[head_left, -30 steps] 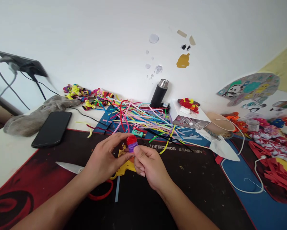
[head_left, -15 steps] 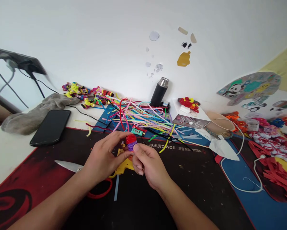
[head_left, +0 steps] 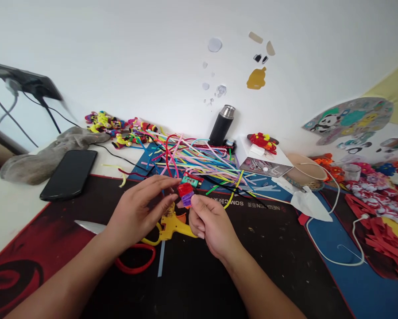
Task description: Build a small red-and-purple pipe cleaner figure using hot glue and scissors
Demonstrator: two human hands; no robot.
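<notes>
Head view, items at your hands: one small fuzzy piece [head_left: 186, 195], red at one end and purple at the other, raised above the dark mat [head_left: 268, 261] on the desk [head_left: 2, 217]. Holder: your right hand [head_left: 215, 226], thumb and bent forefinger closed on the purple end. Your left hand [head_left: 132, 212]: fingers parted, thumb below and forefinger above, tips just beside the red end; nothing seen gripped between them, and whether they touch the piece you cannot tell. Bearing: the piece lies to the right of your left fingertips, its long axis tilted, red end toward the wall and slightly left, purple end toward your right thumb, so the right hand is the nearer. Below the piece: one yellow glue gun [head_left: 172, 225], partly behind the right fingers. By the left forearm: scissors [head_left: 89, 227] with red handles, partly covered, and one pale strip [head_left: 161, 261]. Beyond the hands: one teal item [head_left: 189, 180] and a heap of coloured fuzzy stems [head_left: 199, 157], black flask [head_left: 222, 126] behind.
</notes>
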